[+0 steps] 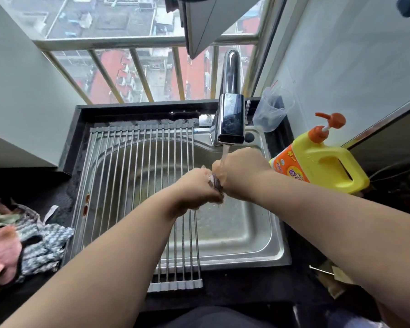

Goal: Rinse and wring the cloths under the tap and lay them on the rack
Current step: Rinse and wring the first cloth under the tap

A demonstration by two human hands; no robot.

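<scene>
Both hands meet under the running chrome tap, over the steel sink. My left hand and my right hand grip a small dark wet cloth between them; only a twisted bit of it shows between the fists. Water falls onto my right hand and the cloth. The roll-up wire rack covers the sink's left part and carries nothing. A pile of cloths, pink, green and blue-white patterned, lies on the dark counter at the left.
A yellow detergent bottle with an orange pump stands right of the sink. A clear plastic cup sits behind it by the tap. Window bars run along the back; white walls close both sides.
</scene>
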